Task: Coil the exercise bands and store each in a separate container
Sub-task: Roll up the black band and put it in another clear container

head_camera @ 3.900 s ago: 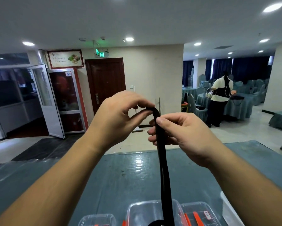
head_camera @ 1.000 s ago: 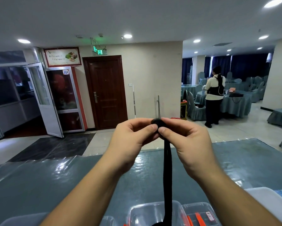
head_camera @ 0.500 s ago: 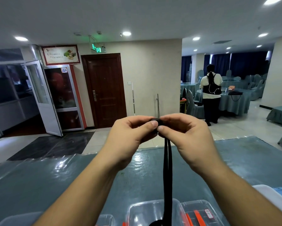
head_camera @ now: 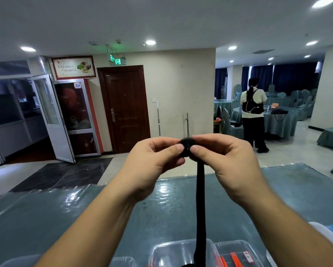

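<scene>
I hold a black exercise band (head_camera: 200, 205) up at chest height over the table. Its top end is rolled into a small tight coil between my fingertips, and the rest hangs straight down toward a clear plastic container (head_camera: 173, 253) at the near edge. My left hand (head_camera: 152, 160) pinches the coil from the left with thumb and fingers. My right hand (head_camera: 225, 160) pinches it from the right. The band's lower end runs out of view at the bottom.
The table (head_camera: 65, 218) has a glossy teal cover. A second clear container (head_camera: 237, 253) with orange clips sits right of the first, a third (head_camera: 121, 262) to the left. A white bin rim (head_camera: 327, 236) shows at far right. A person (head_camera: 253, 116) stands by distant tables.
The coil between my fingertips has grown a little as both hands keep rolling the band's top end. The hands stayed at about the same height; the hanging part still drops to the container.
</scene>
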